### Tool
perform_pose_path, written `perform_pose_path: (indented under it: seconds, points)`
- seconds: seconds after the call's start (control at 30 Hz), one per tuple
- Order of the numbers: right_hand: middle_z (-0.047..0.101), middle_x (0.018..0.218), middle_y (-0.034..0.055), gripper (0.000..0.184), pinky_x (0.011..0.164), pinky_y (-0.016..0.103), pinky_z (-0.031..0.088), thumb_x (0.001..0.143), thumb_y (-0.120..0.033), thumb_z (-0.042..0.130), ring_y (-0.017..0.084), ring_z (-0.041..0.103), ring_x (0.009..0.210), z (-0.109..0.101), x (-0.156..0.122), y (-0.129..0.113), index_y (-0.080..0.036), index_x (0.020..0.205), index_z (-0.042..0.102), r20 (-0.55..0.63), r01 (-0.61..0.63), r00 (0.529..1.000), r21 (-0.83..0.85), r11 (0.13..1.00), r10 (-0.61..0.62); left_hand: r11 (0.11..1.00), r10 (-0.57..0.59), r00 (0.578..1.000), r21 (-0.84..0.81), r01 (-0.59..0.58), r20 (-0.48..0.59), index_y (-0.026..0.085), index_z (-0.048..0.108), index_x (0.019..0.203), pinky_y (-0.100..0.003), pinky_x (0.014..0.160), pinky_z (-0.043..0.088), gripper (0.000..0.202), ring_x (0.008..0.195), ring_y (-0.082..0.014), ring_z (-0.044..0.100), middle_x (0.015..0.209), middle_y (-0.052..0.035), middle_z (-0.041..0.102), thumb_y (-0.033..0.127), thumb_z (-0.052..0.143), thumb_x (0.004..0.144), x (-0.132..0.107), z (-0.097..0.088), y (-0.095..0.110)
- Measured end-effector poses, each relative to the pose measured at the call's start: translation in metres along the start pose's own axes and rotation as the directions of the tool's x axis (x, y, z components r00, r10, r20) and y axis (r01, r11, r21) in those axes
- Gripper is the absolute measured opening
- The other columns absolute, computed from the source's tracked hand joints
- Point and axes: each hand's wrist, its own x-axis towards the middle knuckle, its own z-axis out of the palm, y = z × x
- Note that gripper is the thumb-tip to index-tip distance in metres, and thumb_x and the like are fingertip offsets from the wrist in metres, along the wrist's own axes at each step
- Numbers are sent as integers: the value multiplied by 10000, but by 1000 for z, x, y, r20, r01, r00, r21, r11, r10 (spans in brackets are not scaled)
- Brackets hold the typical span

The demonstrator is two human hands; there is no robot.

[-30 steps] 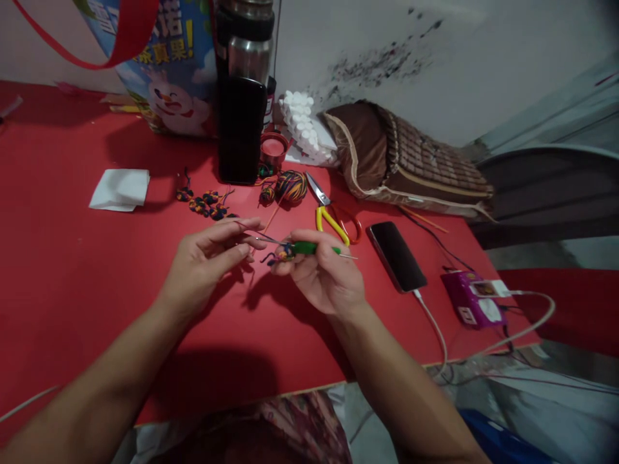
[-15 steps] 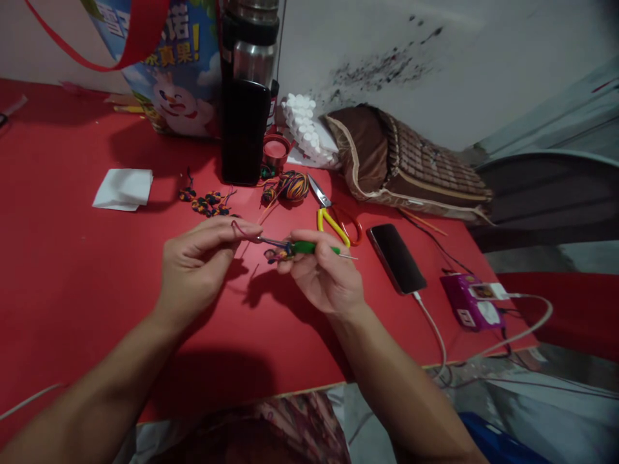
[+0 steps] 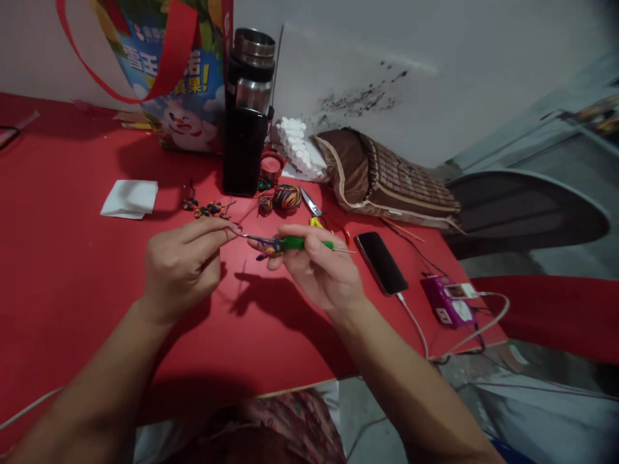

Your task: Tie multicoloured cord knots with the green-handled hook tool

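Note:
My right hand (image 3: 322, 270) is closed around a crochet hook with a green handle (image 3: 293, 243), its thin metal shaft pointing left. The same fingers keep a small multicoloured crocheted piece (image 3: 271, 251) beneath the shaft. My left hand (image 3: 186, 267) is pinched on a dark reddish yarn strand (image 3: 235, 230), which runs to the hook's tip. Beyond both hands lie a striped ball of yarn (image 3: 287, 198) and a smaller yarn bundle (image 3: 265, 205). Several knotted yarn pieces (image 3: 210, 209) rest just past my left hand. Scissors (image 3: 312, 203) lie behind my right hand, which partly covers their handles.
On the red table (image 3: 72, 270) are a folded white paper (image 3: 129, 198), an upright black phone (image 3: 243, 151) before a steel flask (image 3: 253, 64), and a printed bag (image 3: 178, 84). At right lie a charging phone (image 3: 381, 263), a purple box (image 3: 445, 301) and a brown checked cushion (image 3: 401, 180).
The view has shifted slightly, with most table things now lower and many farther left. My left fingers have curled in more around the yarn. My right hand covers more of the scissors' handles.

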Motion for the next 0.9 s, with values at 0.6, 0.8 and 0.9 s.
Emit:
perform_pose_path:
  seconds: [0.6, 0.8, 0.9]
  points:
    - [837, 882, 9, 287, 1052, 555, 620, 858, -492, 860, 204, 788, 765, -9, 20, 12, -274, 1044, 849, -58, 34, 998, -9, 999, -34, 890, -205, 976, -401, 219, 79, 278, 894, 919, -337, 820, 621, 332, 842, -205, 776, 928, -43, 852, 62, 644, 882, 9, -2, 14]
    - [823, 812, -4, 272, 1029, 493, 631, 866, -483, 866, 191, 782, 785, -19, 16, 27, -279, 1046, 854, -107, 25, 994, 65, 998, -18, 189, -451, 805, -840, 509, 386, 216, 899, 863, -248, 661, 655, 201, 750, -182, 774, 825, -70, 830, 92, 836, 718, 13, 10, 22]
    - [813, 792, -8, 285, 1066, 554, 610, 866, -506, 859, 200, 768, 775, -23, 13, 33, -287, 1048, 845, -131, 11, 991, 75, 997, -1, -63, -584, 677, -856, 514, 449, 173, 872, 795, -168, 605, 628, 271, 709, -129, 737, 760, -45, 781, -21, 804, 618, 13, 20, 20]
